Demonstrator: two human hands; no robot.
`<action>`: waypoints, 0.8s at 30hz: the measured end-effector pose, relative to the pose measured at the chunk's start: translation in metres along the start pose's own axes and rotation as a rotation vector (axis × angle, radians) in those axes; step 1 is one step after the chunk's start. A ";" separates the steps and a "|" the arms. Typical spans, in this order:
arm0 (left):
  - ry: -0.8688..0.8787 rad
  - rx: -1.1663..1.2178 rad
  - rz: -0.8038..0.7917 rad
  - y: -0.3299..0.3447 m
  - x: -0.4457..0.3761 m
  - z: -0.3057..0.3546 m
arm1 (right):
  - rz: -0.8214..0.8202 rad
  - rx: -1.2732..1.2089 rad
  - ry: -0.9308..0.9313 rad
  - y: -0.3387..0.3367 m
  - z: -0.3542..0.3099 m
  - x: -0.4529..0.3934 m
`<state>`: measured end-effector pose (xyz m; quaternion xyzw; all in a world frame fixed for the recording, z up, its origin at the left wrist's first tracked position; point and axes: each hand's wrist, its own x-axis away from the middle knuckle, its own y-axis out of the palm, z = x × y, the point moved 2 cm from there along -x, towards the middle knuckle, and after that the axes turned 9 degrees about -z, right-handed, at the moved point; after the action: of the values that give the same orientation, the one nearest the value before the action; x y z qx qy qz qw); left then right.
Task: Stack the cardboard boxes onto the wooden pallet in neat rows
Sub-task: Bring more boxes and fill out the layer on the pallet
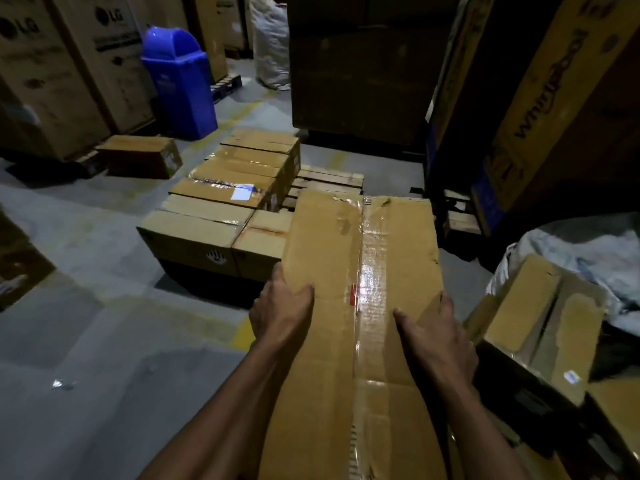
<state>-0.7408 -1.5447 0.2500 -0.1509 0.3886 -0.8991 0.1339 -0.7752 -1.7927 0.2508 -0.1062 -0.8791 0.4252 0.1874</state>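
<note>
A long cardboard box (346,306), sealed along its top with clear tape, is held lengthwise out in front of the person, above the floor. The left hand (282,311) is clasped on the box's left long edge, thumb laid over the top face and fingers wrapped down the side. The right hand (438,336) is clasped on the right long edge in the same way, thumb on top near the tape line. The far end of the box overlaps, in view, the near right part of the wooden pallet (329,180); whether it touches the pallet cannot be told.

On the pallet, a row of stacked boxes (235,181) is seen along its left side, set edge to edge from the far corner to the near corner, with one further box (265,242) placed beside the nearest one at the near edge. Bare slats are exposed at the pallet's far right corner.

A single loose box (138,155) is noted on the floor, well apart from the pallet's left edge. A blue bin (180,84) stands beyond the far left corner. Tall appliance cartons (52,74) are ranged along the left wall, and a Whirlpool carton (540,105) stands at the right. An open box (540,327) lies by the person's right side.
</note>
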 end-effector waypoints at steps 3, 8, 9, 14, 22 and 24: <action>-0.022 0.016 0.002 0.015 -0.061 0.043 | -0.007 -0.021 -0.004 -0.013 -0.022 -0.077; -0.010 0.077 0.019 0.030 -0.162 0.111 | 0.026 -0.022 -0.070 -0.038 -0.073 -0.192; 0.000 0.084 0.020 0.035 -0.184 0.122 | 0.033 -0.003 -0.073 -0.039 -0.081 -0.213; 0.005 0.109 0.011 0.066 -0.298 0.155 | 0.035 0.041 -0.089 -0.024 -0.123 -0.328; -0.045 0.086 0.027 0.090 -0.464 0.209 | 0.011 0.055 -0.069 -0.002 -0.199 -0.490; -0.074 0.072 0.052 0.093 -0.493 0.218 | -0.008 0.048 -0.079 0.003 -0.214 -0.521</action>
<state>-0.1946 -1.5730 0.2410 -0.1689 0.3547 -0.9025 0.1765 -0.2124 -1.8196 0.2456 -0.0815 -0.8757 0.4494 0.1565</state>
